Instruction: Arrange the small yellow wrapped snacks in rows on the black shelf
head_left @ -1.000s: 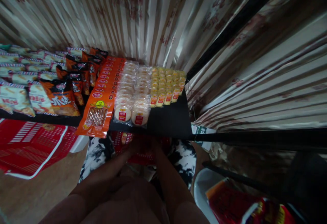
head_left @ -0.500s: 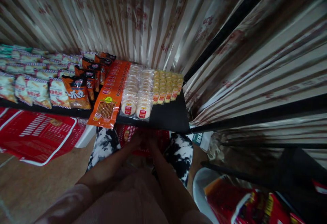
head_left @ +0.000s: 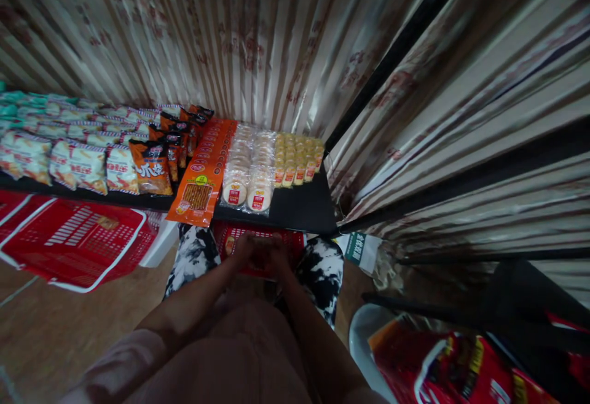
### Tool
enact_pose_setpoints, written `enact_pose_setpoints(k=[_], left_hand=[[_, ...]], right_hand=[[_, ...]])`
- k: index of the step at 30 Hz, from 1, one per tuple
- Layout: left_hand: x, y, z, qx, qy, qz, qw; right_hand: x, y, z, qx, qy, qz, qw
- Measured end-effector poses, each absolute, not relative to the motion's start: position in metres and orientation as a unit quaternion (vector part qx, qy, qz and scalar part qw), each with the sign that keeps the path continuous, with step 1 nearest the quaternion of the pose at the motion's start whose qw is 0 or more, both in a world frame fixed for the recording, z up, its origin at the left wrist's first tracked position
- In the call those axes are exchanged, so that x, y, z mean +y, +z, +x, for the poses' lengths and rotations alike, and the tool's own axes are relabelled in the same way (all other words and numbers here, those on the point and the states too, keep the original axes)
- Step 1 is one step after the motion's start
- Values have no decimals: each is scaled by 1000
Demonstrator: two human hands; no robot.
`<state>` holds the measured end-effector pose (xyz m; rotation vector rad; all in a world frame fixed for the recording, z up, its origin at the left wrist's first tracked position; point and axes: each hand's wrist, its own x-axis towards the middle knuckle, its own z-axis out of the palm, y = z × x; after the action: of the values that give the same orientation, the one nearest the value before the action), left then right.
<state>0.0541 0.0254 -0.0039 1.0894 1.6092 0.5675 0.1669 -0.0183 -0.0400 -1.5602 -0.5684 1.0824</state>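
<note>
My left hand (head_left: 245,248) and my right hand (head_left: 276,249) are close together between my knees, just below the front edge of the black shelf. Their fingers curl inward over a red basket (head_left: 292,241). A dim, paler strip shows between them, but the shadow is too deep to make out what it is. Above the hands on the shelf lie an orange bag of stick snacks (head_left: 198,195), clear packs of round white crackers (head_left: 235,192) and rows of small yellow packs (head_left: 299,158).
White snack bags (head_left: 87,167) and orange-black bags (head_left: 151,167) stand in rows at the shelf's left. A second red basket (head_left: 83,244) is below them. At lower right, a white tub (head_left: 362,336) holds red packages (head_left: 401,355). A pleated curtain (head_left: 258,41) hangs behind the black shelf (head_left: 299,207).
My hands have come out slightly from the dark under the shelf and show more clearly above the basket. The view has shifted a little; the shelf goods look unmoved.
</note>
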Motion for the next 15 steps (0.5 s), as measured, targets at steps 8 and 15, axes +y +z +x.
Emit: enact_pose_setpoints(k=[8,15], left_hand=[[21,7,61,670,279,418,547],[18,20,64,646,298,395,581]], right_hand=[[-30,-25,178,-170,507,-640,551],[-36,-13,187,-182,489,-668,531]])
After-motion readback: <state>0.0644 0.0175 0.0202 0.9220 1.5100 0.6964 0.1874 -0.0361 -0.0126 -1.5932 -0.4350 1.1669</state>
